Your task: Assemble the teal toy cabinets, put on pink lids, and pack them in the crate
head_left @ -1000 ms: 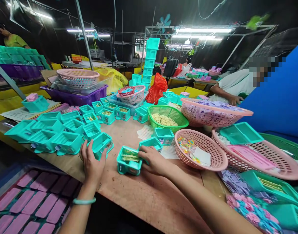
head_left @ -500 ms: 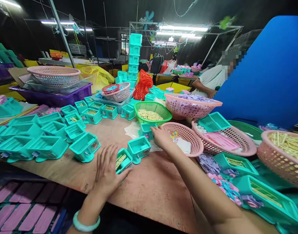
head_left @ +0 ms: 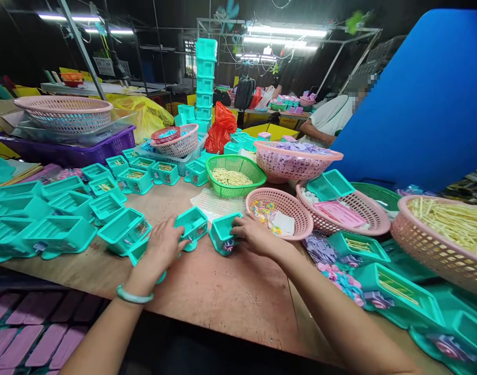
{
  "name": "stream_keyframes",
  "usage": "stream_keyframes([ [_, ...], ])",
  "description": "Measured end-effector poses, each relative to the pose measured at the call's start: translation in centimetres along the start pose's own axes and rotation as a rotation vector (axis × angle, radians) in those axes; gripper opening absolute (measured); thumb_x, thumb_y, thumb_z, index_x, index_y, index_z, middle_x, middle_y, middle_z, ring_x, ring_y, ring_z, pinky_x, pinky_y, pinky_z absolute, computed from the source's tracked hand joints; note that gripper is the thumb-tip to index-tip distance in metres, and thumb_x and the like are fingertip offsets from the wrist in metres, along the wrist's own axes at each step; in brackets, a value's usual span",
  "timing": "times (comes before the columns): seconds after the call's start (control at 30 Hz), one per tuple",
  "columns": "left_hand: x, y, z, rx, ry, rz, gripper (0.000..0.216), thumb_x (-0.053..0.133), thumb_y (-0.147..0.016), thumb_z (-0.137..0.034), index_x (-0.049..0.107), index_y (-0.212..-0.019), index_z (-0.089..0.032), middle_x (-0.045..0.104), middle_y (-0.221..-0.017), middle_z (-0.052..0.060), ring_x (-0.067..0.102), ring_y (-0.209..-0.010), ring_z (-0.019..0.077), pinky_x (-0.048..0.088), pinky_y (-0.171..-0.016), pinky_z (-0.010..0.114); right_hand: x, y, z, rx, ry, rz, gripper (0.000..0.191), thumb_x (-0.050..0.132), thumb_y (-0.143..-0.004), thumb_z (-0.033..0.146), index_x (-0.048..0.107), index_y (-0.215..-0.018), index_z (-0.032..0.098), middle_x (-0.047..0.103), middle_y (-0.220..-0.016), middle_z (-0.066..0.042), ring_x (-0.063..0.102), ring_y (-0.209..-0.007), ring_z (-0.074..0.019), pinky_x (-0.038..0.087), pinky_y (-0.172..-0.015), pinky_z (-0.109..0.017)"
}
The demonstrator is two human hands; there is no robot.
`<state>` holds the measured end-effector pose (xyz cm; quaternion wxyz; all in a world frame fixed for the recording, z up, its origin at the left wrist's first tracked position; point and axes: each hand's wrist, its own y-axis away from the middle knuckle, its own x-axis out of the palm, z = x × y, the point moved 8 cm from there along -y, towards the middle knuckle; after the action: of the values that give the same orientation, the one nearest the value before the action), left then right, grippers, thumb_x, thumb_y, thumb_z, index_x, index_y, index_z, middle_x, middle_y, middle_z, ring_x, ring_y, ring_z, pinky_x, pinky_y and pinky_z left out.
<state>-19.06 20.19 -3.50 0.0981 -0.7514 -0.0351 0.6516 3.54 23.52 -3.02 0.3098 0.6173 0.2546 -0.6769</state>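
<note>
My left hand wears a pale green bangle. Its thumb and fingers close on the near left end of a teal plastic box with an open top. Another teal box stands partly hidden behind this hand and wrist. My right hand grips the right side of a teal box, which has a small purple and pink piece on its front end; some fingertips are hidden. The two gripped boxes stand close together, slightly apart.
Rows of teal boxes fill the left. A green basket of pale sticks, a pink basket with small colourful pieces, and a pink basket of sticks stand ahead and right. Beyond the blue panel sits a person.
My left hand has shifted from the box with sticks to the neighbouring box; the stick box now stands further left. My right hand has brought its box nearer. The view has shifted slightly.
</note>
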Motion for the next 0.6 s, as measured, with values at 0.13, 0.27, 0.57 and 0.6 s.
stream_keyframes([
  [0.13, -1.9, 1.4, -4.1, 0.226, 0.250, -0.200, 0.059, 0.083, -0.080, -0.040, 0.063, -0.132, -0.021, 0.052, -0.155, 0.019, 0.042, -0.149, 0.0428, 0.033, -0.121, 0.066, 0.8, 5.1, 3.3, 0.013, -0.071, -0.005, 0.013, 0.066, -0.091, 0.015, 0.070, -0.102, 0.020, 0.067, -0.107, -0.007, 0.060, -0.103, -0.0250, 0.037, -0.108, -0.047],
  [0.27, 0.7, 4.6, -11.7, 0.513, 0.639, -0.001, 0.091, 0.084, -0.079, -0.042, 0.038, -0.156, -0.028, 0.052, -0.157, 0.014, 0.047, -0.148, 0.0342, 0.043, -0.120, 0.056, 1.6, 9.5, 5.1, 0.077, -0.271, -0.141, 0.027, 0.065, -0.092, 0.012, 0.060, -0.118, 0.018, 0.068, -0.114, -0.010, 0.059, -0.111, -0.0275, 0.036, -0.115, -0.054],
  [0.57, 4.5, 5.3, -13.9, 0.414, 0.893, 0.262, 0.088, 0.086, -0.074, -0.028, 0.047, -0.153, -0.033, 0.055, -0.155, 0.013, 0.051, -0.145, 0.0349, 0.046, -0.118, 0.056, -1.4, 14.5, 4.4, 0.063, -0.609, -0.566, 0.037, 0.067, -0.095, 0.025, 0.055, -0.129, 0.030, 0.070, -0.123, -0.007, 0.065, -0.117, -0.0238, 0.051, -0.105, -0.040],
  [0.6, 4.1, 4.4, -14.0, 0.410, 0.867, 0.233, 0.083, 0.083, -0.079, -0.032, 0.047, -0.153, -0.033, 0.053, -0.156, 0.013, 0.050, -0.146, 0.0346, 0.047, -0.118, 0.055, -1.8, 13.6, 3.5, 0.081, -0.585, -0.572, 0.030, 0.064, -0.097, 0.024, 0.058, -0.125, 0.029, 0.072, -0.119, -0.007, 0.066, -0.113, -0.0230, 0.054, -0.100, -0.037],
])
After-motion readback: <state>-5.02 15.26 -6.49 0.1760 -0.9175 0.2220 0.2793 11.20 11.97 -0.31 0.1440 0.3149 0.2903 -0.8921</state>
